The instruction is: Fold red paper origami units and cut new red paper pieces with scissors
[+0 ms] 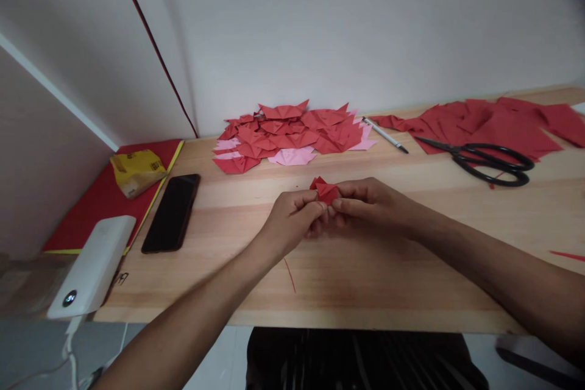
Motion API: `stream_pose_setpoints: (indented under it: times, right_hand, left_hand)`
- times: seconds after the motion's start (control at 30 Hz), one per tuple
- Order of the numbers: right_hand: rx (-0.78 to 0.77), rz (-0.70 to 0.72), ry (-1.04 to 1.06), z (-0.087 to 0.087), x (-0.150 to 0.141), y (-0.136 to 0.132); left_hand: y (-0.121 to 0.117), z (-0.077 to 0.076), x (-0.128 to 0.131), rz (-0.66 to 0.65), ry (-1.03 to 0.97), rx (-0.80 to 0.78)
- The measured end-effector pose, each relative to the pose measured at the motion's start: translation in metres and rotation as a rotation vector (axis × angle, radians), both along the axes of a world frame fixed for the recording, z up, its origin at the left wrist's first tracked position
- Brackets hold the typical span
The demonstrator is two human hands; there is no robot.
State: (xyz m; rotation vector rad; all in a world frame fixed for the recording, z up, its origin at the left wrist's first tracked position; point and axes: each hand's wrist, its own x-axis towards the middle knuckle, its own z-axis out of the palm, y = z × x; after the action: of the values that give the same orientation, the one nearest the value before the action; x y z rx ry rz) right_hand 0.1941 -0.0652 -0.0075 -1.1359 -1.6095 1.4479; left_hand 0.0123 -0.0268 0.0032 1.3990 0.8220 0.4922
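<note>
Both my hands meet over the middle of the wooden table (365, 280), pinching a small folded red paper piece (324, 189). My left hand (292, 219) grips its left side with curled fingers. My right hand (370, 201) pinches its right side with thumb and fingers pressed together. Most of the paper is hidden between my fingers; only its upper folded points show. Behind it, near the wall, lies a pile of folded red and pink paper shapes (292, 134).
Black scissors (489, 161) lie on red paper scraps (493, 122) at the right rear, with a pen (384, 134) beside the pile. At the left are a black phone (171, 212), a white power bank (94, 265), a yellow packet (136, 170) and a red sheet (91, 207).
</note>
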Motion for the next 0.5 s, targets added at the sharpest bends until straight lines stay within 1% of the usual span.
stream_pose_setpoints:
  times: [0.13, 0.33, 0.5]
  right_hand:
    - [0.075, 0.021, -0.018, -0.0021, -0.0004, 0.0010]
    - [0.010, 0.040, 0.092, 0.0003, -0.0008, 0.0009]
    - [-0.016, 0.026, 0.069, -0.0008, -0.0008, 0.0001]
  left_hand:
    - [0.0002, -0.0027, 0.0006, -0.014, -0.004, 0.007]
    - [-0.0012, -0.0012, 0.0002, -0.063, -0.050, 0.014]
    - [-0.0005, -0.0006, -0.0012, -0.091, -0.039, 0.042]
